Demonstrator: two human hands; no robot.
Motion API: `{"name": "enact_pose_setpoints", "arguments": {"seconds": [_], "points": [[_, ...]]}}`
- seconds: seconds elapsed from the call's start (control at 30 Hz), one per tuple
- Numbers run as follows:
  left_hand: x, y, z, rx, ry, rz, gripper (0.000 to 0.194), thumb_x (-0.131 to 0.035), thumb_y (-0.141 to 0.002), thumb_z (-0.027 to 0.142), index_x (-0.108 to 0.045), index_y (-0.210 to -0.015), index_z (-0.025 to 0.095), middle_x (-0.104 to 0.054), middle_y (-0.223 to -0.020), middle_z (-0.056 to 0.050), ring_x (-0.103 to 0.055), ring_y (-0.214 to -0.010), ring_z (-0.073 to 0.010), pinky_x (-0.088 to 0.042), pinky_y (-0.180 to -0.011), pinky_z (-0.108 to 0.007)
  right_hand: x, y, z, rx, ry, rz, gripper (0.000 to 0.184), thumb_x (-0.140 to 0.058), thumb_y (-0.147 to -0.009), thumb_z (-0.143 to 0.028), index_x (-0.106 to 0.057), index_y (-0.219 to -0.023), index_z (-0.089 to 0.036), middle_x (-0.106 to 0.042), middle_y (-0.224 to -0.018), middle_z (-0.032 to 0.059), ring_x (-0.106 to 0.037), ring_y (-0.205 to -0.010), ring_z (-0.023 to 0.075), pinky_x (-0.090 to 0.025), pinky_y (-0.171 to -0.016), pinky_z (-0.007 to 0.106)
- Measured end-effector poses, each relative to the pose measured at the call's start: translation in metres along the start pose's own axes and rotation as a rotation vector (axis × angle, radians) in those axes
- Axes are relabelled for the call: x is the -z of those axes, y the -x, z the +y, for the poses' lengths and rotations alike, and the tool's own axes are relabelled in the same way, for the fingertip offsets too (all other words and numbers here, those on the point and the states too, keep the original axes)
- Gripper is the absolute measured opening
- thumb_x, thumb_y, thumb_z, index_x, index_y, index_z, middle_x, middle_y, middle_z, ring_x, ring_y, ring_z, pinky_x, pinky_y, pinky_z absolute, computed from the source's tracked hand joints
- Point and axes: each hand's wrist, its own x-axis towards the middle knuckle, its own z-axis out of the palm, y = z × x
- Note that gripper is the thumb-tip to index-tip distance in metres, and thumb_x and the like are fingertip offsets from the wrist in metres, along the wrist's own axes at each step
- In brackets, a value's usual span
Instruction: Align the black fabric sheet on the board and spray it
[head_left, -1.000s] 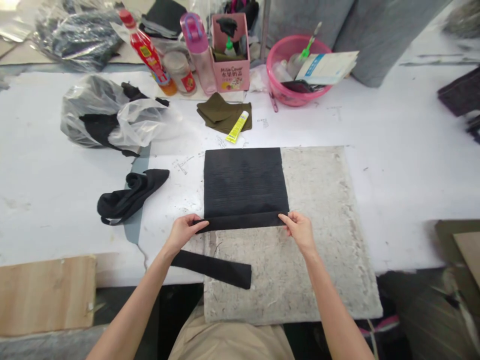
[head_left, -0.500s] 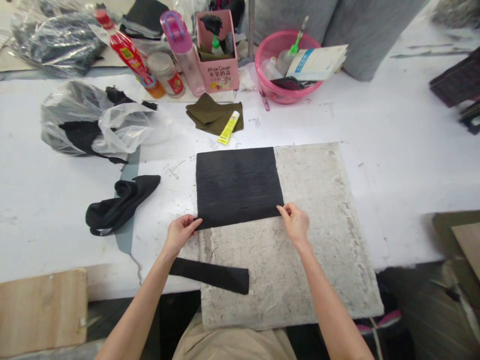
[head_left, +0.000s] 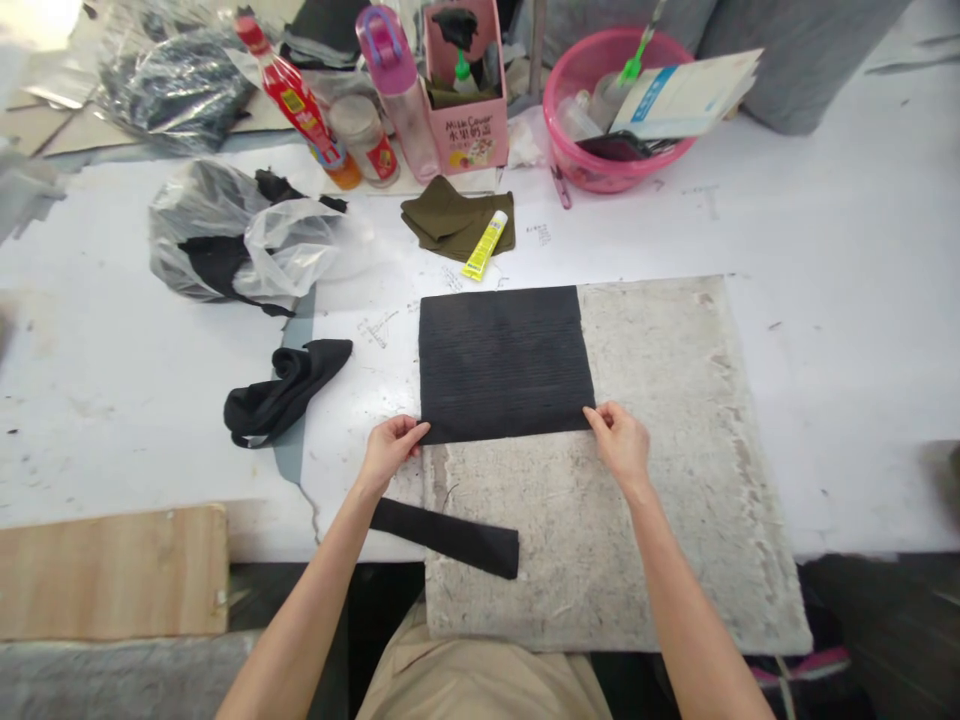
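Note:
A black, ribbed rectangle of fabric (head_left: 501,360) lies flat on the upper left of a grey, worn board (head_left: 675,480). My left hand (head_left: 394,445) pinches its near left corner between thumb and fingers. At the near right corner, my right hand (head_left: 621,440) pinches the same piece. Below it, a narrow black fabric strip (head_left: 457,538) lies across the board's left edge, its left end partly behind my left forearm. A crumpled black cloth (head_left: 289,390) sits on the white table to the left.
Beyond the fabric are a yellow tube (head_left: 485,245) on olive cloth pieces (head_left: 442,215), a pink basin (head_left: 559,120), a pink box (head_left: 480,145), a bottle (head_left: 300,105) and a jar (head_left: 365,140). A clear plastic bag (head_left: 202,215) lies at the left, a wooden board (head_left: 112,575) at the near left.
The view has shifted, so everything appears further right. Both hands keep their pinch on the fabric's near corners, and its near edge looks slightly straighter.

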Motion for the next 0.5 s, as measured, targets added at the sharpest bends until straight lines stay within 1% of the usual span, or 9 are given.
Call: {"name": "enact_pose_setpoints", "arguments": {"seconds": [0.1, 0.33, 0.5], "points": [[-0.0019, -0.0008, -0.0009, -0.005, 0.001, 0.010, 0.039, -0.073, -0.065, 0.050, -0.053, -0.067, 0.016, -0.051, -0.042, 0.003, -0.037, -0.037, -0.0065, -0.025, -0.039, -0.017, -0.0015, -0.0001, 0.0009, 0.000, 0.019, 0.006, 0.059, -0.035, -0.085, -0.071, -0.060, -0.069, -0.020, -0.061, -0.062, 0.0044, -0.047, -0.058, 0.0163, -0.025, -0.058, 0.028], [-0.0011, -0.0025, -0.0034, 0.010, -0.003, 0.011, 0.040, -0.074, -0.063, 0.050, -0.052, -0.068, 0.017, -0.052, -0.042, 0.003, -0.039, -0.036, -0.0073, -0.026, -0.038, -0.017, -0.0019, -0.0015, 0.0016, 0.008, 0.042, 0.000, 0.059, -0.035, -0.085, -0.071, -0.060, -0.069, -0.020, -0.061, -0.064, 0.0050, -0.046, -0.057, 0.0162, -0.024, -0.057, 0.029], [-0.0007, -0.0036, -0.0052, -0.023, -0.030, 0.015, 0.039, -0.074, -0.065, 0.050, -0.054, -0.069, 0.017, -0.051, -0.042, 0.003, -0.038, -0.036, -0.0071, -0.026, -0.037, -0.017, -0.0027, -0.0018, 0.0012, 0.003, 0.050, 0.013, 0.057, -0.036, -0.086, -0.068, -0.061, -0.070, -0.020, -0.061, -0.064, 0.0051, -0.046, -0.057, 0.0161, -0.024, -0.057, 0.029]]}}
